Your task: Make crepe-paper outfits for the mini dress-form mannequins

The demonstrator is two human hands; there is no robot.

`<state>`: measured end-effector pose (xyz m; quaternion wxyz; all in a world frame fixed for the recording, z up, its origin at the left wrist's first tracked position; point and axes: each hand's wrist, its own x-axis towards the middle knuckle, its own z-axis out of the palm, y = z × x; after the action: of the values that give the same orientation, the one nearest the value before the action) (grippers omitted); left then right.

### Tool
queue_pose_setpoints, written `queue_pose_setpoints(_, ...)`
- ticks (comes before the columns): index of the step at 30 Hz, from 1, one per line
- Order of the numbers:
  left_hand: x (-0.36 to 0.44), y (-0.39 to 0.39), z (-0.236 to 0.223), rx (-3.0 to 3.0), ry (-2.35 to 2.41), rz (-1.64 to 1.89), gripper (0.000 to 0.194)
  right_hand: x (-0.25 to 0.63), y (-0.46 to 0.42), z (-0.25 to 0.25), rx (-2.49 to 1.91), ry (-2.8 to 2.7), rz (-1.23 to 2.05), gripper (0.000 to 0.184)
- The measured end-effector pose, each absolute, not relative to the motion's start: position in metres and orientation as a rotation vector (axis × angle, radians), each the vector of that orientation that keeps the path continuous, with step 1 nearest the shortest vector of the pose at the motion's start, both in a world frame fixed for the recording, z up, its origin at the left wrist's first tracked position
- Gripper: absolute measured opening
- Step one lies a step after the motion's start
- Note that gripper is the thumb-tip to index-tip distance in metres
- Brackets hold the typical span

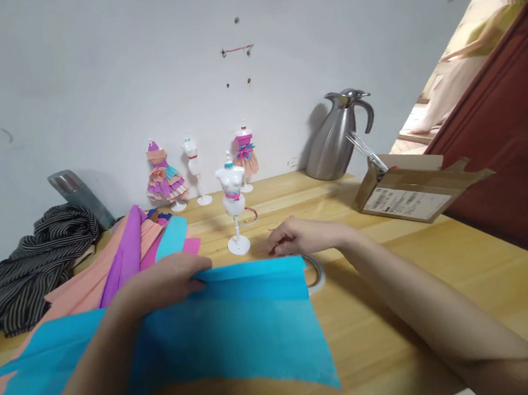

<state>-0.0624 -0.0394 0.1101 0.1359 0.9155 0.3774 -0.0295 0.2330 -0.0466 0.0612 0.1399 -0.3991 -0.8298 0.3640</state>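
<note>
Left of centre, left hand: my fingers clamp the blue crepe paper's top edge.
Crepe sheet, lower centre: top strip looks folded, lower part unfolded.
White mini mannequin, centre: banded, otherwise bare.
Right hand, right of centre: curled near the paper; I can't tell whether it's pinching anything.

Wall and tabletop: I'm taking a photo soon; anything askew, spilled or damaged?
The wall looks damaged: dark holes above the dress forms, a red strand between two. The cardboard box gapes, its taped flap jutting out. No spill shows.
</note>
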Motion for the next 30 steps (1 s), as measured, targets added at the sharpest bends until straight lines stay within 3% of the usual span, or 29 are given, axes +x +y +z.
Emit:
queue_pose_setpoints(6,-0.044,-0.041,0.086,2.701,0.913,-0.492,0.012,0.256,-0.032,0.058,-1.601,-2.480,0.764,0.020)
queue_pose_setpoints(9,-0.033,-0.038,0.067,2.734,0.843,-0.555,0.015,0.254,-0.028,0.047,-1.578,-2.574,0.899,0.020)
queue_pose_setpoints(12,-0.025,-0.033,0.052,2.764,0.883,-0.551,0.020,0.248,-0.026,0.037,-1.598,-2.662,0.831,0.018)
queue_pose_setpoints(19,-0.028,-0.027,0.056,2.714,0.953,-0.514,0.020,0.252,-0.020,0.031,-1.952,-2.731,0.132,0.024)
queue_pose_setpoints(25,-0.028,-0.021,0.051,2.730,0.990,-0.510,0.022,0.262,-0.014,0.021,-2.131,-2.494,-0.071,0.032)
queue_pose_setpoints(30,-0.024,-0.015,0.044,2.733,1.163,-0.281,0.019,0.262,-0.009,0.020,-2.135,-2.303,-0.097,0.026)
